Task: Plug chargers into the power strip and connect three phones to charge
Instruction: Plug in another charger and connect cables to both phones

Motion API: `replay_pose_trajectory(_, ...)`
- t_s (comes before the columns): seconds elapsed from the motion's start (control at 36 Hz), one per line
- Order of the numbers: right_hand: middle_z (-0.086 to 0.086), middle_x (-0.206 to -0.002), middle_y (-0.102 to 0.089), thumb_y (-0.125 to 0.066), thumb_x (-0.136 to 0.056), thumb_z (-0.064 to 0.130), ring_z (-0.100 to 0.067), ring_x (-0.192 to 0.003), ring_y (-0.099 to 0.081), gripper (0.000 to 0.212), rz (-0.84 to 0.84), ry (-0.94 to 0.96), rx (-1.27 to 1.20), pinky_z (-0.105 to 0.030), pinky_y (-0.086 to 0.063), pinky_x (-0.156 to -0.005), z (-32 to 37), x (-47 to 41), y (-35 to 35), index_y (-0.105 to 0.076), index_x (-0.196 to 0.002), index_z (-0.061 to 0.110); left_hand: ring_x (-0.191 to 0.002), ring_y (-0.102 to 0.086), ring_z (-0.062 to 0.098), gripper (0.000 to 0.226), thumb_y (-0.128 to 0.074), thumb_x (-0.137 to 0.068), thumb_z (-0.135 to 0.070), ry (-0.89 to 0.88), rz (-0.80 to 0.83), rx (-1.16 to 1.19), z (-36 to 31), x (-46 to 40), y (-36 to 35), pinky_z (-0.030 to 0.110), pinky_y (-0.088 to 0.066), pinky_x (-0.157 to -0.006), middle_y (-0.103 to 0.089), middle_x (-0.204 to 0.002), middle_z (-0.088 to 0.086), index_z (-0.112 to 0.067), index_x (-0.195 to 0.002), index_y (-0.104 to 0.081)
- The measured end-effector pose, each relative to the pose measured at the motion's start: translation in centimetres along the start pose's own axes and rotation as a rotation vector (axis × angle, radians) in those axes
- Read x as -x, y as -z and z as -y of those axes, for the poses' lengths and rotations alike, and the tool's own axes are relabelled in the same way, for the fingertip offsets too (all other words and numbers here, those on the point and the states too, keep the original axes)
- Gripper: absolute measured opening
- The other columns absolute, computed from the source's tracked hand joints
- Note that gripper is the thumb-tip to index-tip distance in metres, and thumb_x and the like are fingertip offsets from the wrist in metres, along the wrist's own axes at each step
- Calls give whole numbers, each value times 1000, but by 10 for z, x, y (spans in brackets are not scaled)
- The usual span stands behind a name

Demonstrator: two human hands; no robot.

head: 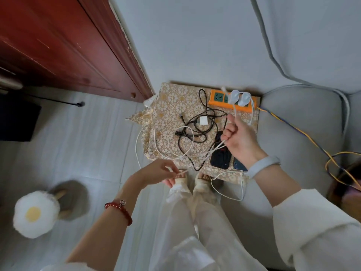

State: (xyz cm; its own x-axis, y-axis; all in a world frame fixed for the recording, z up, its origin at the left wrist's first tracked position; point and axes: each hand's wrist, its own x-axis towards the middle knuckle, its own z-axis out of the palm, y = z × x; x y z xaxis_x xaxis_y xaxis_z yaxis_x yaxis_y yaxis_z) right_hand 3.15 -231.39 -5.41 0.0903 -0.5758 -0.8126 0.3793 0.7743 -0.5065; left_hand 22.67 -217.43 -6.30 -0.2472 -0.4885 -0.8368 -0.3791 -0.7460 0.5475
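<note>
White cable (203,155) runs taut between both hands above the table (170,98). Right hand (240,141) is fisted around it; left hand (158,171) pinches its free end. Two chargers (239,97) sit in the strip (218,98); a third (203,120) lies loose among black cable. Phones (220,157) lie just beside the right hand. Cable judged light, limp, tangle-prone: best held at the plug.

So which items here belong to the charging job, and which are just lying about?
Job:
orange power strip
two plugged white chargers
loose white charger
white cable held by left hand and right hand
black cable
phones

Lying about:
egg-shaped plush
red door
</note>
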Motion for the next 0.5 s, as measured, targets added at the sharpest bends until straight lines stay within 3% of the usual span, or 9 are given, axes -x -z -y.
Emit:
replay_pose_trajectory(0.14, 12, -40, -29, -37, -98, 27, -6, -36, -24, 21, -123, 234, 244, -20, -22, -40, 10, -7, 34, -55, -90, 17, -67, -68, 11, 8, -53, -90, -11, 94, 39, -129, 9, -13, -5, 27, -42, -86, -69, -75, 0, -16, -87, -58)
replay_pose_trajectory(0.22, 4, -49, -26, -40, -96, 27, -9, -36, -23, 22, -162, 313, 494, -19, -24, -36, 0, -6, 57, -58, -91, 17, -92, -67, 19, 16, -54, -88, -7, 108, 51, -261, 4, -31, -16, 27, -46, -87, -70, -101, 9, -13, -96, -66)
replay_pose_trajectory(0.33, -4, -52, -29, -38, -97, 15, -7, -32, -28, 20, -169, 283, 702, -22, -28, -35, -24, -6, 90, -56, -98, 7, -118, -52, 23, 36, -44, -89, -6, 61, -140, -304, -13, -66, -44, 27, -38, -97, -58, -128, 7, -11, -122, -58)
replay_pose_trajectory(0.44, -9, -55, -42, -32, -96, 4, -6, -31, -37, 16, -224, 177, 648, -16, -32, -34, -48, -13, 118, -48, -95, 4, -108, -59, 25, 37, -42, -91, -12, 24, -264, -210, -27, -109, -80, 30, -42, -94, -59, -128, 8, -10, -125, -54)
replay_pose_trajectory(0.5, -9, -59, -48, -31, -95, 1, -10, -43, -46, 18, -259, 138, 597, -15, -37, -39, -57, -20, 129, -47, -88, 7, -104, -60, 27, 38, -40, -91, -12, 18, -297, -199, -34, -130, -99, 31, -45, -92, -59, -127, 10, -8, -127, -53)
